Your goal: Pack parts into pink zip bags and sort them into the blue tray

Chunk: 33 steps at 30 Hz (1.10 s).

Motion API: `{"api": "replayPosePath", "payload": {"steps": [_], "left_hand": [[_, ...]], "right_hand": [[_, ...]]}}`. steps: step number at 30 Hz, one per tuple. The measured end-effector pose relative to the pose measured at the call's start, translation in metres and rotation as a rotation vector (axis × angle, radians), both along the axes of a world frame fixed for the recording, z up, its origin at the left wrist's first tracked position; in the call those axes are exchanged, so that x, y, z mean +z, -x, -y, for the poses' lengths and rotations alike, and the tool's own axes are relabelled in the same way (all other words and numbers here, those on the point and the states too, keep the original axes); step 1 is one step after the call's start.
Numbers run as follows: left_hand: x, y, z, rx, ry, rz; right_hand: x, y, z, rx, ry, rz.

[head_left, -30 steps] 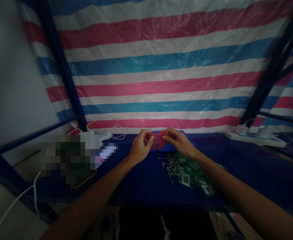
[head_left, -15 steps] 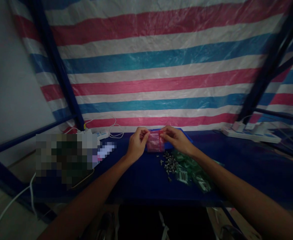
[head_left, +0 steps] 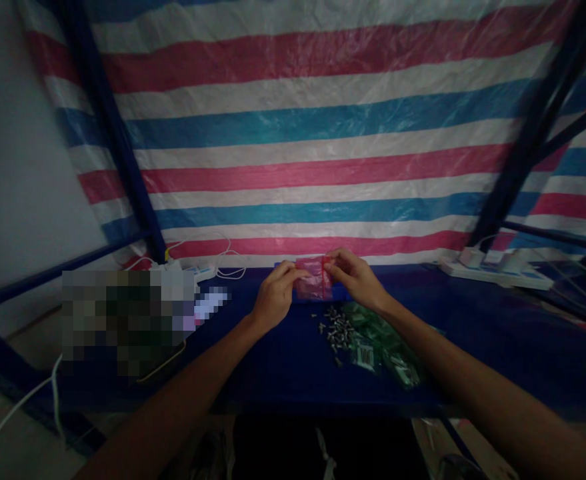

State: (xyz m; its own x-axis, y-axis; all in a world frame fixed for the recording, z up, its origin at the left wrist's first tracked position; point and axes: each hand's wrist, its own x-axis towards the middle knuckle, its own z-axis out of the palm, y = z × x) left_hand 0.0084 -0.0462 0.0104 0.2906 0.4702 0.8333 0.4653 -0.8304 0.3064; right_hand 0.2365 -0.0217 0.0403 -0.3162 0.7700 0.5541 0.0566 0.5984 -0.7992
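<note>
As two hands [head_left: 273,300] [head_left: 355,283] pinch, one pouch [head_left: 313,285] hangs.

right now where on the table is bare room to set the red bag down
Bare blue table near the front edge, left of the metal parts; also between the green bags and the power strip. Crowded under the right hand.

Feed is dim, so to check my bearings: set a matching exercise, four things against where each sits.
1 red bag
2 metal parts
3 green packets
4 power strip

A at the far right
B pinched by left hand and right hand
C loose silvery pile between the wrists
D just right of that pile

Pairs: 1-B, 2-C, 3-D, 4-A
</note>
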Motion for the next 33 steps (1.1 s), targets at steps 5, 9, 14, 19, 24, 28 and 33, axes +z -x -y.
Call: {"api": "replayPosePath", "payload": {"steps": [5,9,14,19,24,28,33], "left_hand": [[-0.003,-0.005,0.004,0.020,-0.048,0.000],[-0.006,-0.009,0.003,0.025,-0.036,-0.072],[-0.002,-0.009,0.001,0.080,-0.050,-0.012],[0.001,-0.010,-0.002,0.060,0.086,0.176],[-0.006,-0.010,-0.009,-0.056,0.365,0.255],[-0.006,-0.011,-0.009,-0.078,0.396,0.255],[-0.003,-0.012,-0.007,-0.049,0.334,0.205]], "right_hand": [[0.000,0.001,0.002,-0.026,0.016,-0.018],[0.000,-0.001,0.000,-0.026,0.067,-0.060],[0.003,-0.003,0.000,0.011,0.115,-0.004],[0.000,-0.002,0.005,0.038,0.208,0.165],[-0.003,0.002,0.006,0.052,0.277,0.124],[-0.001,0.001,0.004,-0.004,0.045,0.171],[-0.001,0.003,0.003,0.013,0.091,0.110]]}}
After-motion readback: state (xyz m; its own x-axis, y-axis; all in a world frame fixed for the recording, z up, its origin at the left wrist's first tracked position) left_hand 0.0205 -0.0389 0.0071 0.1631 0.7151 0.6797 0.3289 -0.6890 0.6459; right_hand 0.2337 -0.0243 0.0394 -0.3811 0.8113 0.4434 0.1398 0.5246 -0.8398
